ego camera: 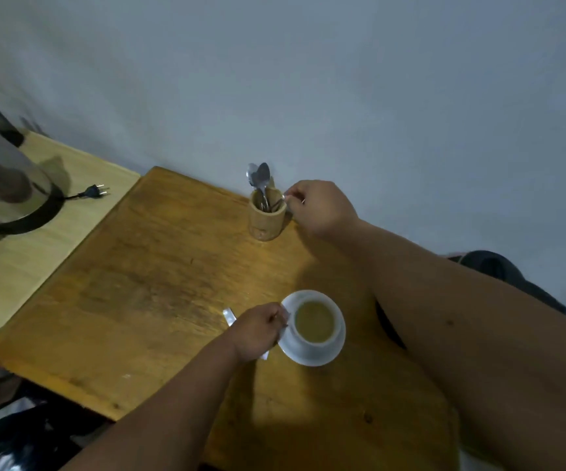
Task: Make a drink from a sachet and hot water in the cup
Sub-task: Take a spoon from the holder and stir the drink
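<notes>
A round white cup (pixel 315 329) of glossy ceramic, filled with an opaque tan drink, sat on its matching saucer (pixel 322 356) near the front of a worn, grainy wooden table (pixel 145 287). The left hand (pixel 257 333) curled at the cup's left side, pinching its handle, and lay over a flat silvery sachet (pixel 230 316) on the tabletop. The right hand (pixel 319 207) pinched a thin metal spoon (pixel 286 198) at the rim of a rough cylindrical wooden holder (pixel 267 219) with other shiny spoons. A polished steel kettle (pixel 1 178) stood on a paler board (pixel 37 239).
</notes>
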